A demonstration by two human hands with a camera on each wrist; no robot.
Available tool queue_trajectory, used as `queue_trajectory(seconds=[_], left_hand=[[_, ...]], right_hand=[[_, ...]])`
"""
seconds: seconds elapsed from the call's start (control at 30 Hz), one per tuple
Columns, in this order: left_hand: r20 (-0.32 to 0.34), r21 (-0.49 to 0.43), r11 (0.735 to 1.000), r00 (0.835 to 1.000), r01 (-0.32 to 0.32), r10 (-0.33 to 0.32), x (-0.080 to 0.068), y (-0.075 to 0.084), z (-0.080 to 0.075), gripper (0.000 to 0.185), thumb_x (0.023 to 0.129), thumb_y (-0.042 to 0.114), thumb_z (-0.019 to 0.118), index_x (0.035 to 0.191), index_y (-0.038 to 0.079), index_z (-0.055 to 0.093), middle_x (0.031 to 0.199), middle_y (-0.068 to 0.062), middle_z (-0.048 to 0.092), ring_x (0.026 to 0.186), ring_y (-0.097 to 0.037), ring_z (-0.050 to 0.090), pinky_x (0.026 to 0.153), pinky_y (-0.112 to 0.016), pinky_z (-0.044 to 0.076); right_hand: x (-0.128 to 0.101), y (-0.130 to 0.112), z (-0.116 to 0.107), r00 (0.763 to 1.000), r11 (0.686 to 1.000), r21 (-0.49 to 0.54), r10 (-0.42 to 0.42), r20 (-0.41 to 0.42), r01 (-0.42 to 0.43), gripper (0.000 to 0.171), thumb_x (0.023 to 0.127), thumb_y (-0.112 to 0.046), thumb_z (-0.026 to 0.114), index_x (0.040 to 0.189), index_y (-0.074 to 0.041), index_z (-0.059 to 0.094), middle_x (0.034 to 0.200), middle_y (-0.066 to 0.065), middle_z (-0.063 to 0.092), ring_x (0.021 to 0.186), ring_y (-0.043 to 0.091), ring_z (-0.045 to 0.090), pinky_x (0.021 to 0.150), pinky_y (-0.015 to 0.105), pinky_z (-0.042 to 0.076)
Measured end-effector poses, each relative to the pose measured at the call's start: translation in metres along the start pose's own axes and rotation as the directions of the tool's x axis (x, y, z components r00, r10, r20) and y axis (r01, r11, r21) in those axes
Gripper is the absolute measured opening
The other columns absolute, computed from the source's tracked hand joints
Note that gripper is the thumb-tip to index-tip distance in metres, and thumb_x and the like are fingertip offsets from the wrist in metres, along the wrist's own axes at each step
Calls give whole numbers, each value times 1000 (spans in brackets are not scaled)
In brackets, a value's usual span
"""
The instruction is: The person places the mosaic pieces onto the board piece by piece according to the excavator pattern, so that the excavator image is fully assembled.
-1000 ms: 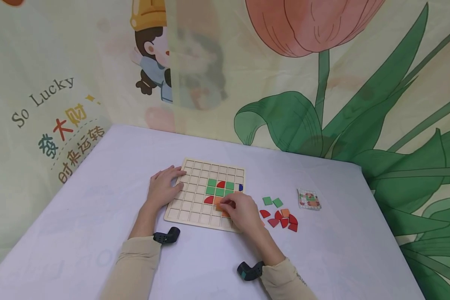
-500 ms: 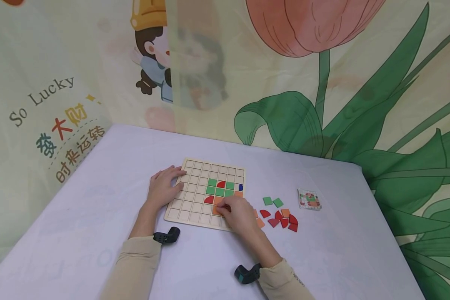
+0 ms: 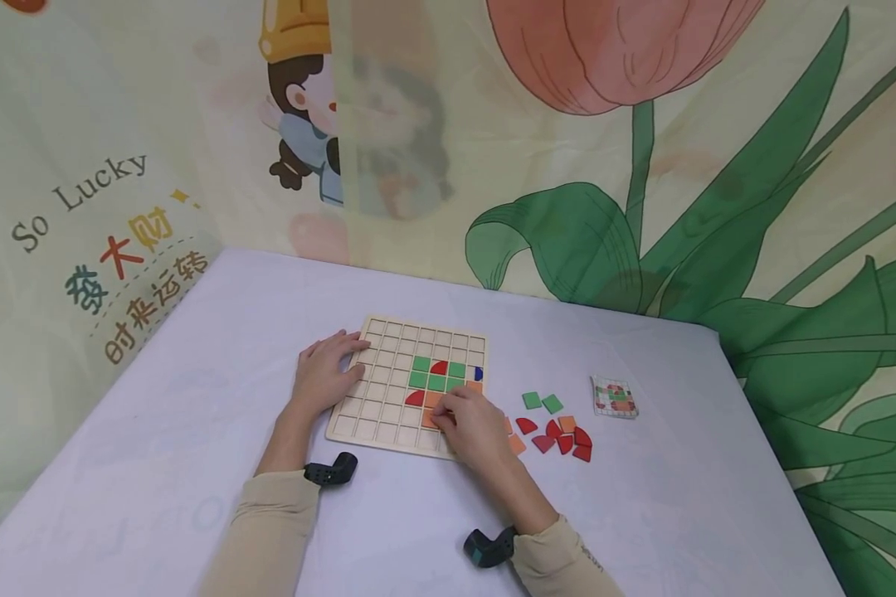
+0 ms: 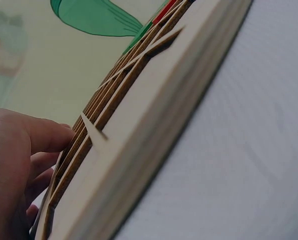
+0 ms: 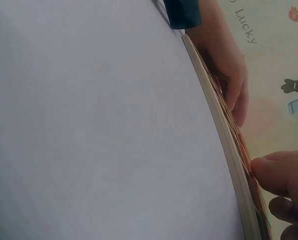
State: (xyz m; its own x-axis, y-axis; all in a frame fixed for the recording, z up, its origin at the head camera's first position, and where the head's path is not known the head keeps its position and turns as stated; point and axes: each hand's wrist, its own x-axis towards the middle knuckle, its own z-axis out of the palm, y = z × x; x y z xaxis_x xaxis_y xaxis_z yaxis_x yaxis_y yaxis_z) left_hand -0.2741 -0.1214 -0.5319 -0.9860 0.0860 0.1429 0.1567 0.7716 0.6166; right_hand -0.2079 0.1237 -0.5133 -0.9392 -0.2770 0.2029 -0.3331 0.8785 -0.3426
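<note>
**Orange tile pressed into the grid board**

The right hand (image 3: pixel 476 424) curls its fingertips onto an orange tile (image 3: pixel 430 419) in the wooden grid board (image 3: pixel 388 419), near its front edge. The left hand (image 3: pixel 324 373) lies flat, fingers relaxed, on the board's left edge. Just right of the right hand lie loose tiles (image 3: pixel 560 431) and a pattern card (image 3: pixel 614 395).
</note>
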Motion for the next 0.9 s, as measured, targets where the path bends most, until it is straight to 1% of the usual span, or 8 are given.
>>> queue_trajectory(seconds=[0.1, 0.2, 0.27, 0.37, 0.5, 0.6, 0.73, 0.9], left_hand=[[-1, -2, 1000, 1000, 5, -5, -1, 0, 1, 42, 86, 21, 58, 128, 14, 59, 146, -9, 46, 142, -29, 29, 114, -55, 13], [0, -1, 1000, 1000, 7, -7, -1, 0, 1, 42, 86, 21, 58, 128, 14, 59, 146, -9, 46, 142, -29, 29, 114, -55, 13], [1, 2, 1000, 1000, 5, -5, -1, 0, 1, 42, 87, 22, 58, 128, 14, 59, 146, -9, 45, 142, -29, 29, 114, -55, 14], [2, 3, 1000, 1000, 0, 0, -1, 1, 0, 42, 86, 22, 58, 128, 14, 59, 146, -9, 46, 142, -29, 30, 113, -55, 14], [4, -1, 1000, 1000, -8, 8, -2, 2, -3, 42, 86, 21, 57, 127, 13, 59, 146, -9, 46, 142, -30, 30, 113, -56, 14], [8, -1, 1000, 1000, -13, 13, -2, 2, -3, 42, 87, 21, 57, 128, 13, 59, 146, -9, 46, 142, -30, 29, 113, -56, 14], [8, -3, 1000, 1000, -17, 17, -2, 1, -4, 42, 87, 20, 58, 128, 13, 59, 146, -10, 46, 142, -30, 29, 113, -56, 14], [7, -6, 1000, 1000, -16, 16, -1, 1, -3, 41, 87, 20, 58, 127, 13, 59, 146, -10, 46, 142, -30, 29, 112, -56, 14]], right_hand=[[4, 5, -12, 996, 997, 55, 51, 78, -55, 7, 81, -28, 75, 85, -23, 73, 85, -9, 60, 77, 8, 56, 65, 20, 49], [10, 24, -31, 979, 986, 93, 126, 160, -142, 10, 83, -28, 73, 92, -23, 73, 84, -9, 60, 75, 10, 53, 62, 21, 47], [12, 42, -46, 961, 974, 102, 177, 213, -202, 13, 83, -25, 73, 96, -22, 73, 87, -6, 61, 74, 13, 53, 60, 22, 48], [11, 70, -64, 919, 956, 85, 243, 311, -281, 19, 83, -21, 73, 101, -20, 71, 91, -2, 62, 77, 15, 53, 61, 23, 49], [5, 95, -78, 877, 952, 59, 253, 408, -301, 25, 80, -17, 76, 104, -18, 70, 93, 1, 61, 83, 17, 53, 68, 25, 52], [3, 100, -80, 868, 956, 49, 239, 435, -288, 25, 78, -16, 77, 102, -18, 70, 93, 1, 60, 86, 17, 51, 70, 27, 53], [3, 96, -76, 858, 958, 15, 249, 449, -286, 23, 76, -17, 79, 97, -19, 70, 92, 0, 60, 86, 17, 52, 71, 27, 53], [5, 89, -69, 867, 959, -37, 270, 420, -281, 19, 76, -17, 79, 93, -18, 69, 85, -2, 61, 78, 15, 53, 67, 26, 51]])
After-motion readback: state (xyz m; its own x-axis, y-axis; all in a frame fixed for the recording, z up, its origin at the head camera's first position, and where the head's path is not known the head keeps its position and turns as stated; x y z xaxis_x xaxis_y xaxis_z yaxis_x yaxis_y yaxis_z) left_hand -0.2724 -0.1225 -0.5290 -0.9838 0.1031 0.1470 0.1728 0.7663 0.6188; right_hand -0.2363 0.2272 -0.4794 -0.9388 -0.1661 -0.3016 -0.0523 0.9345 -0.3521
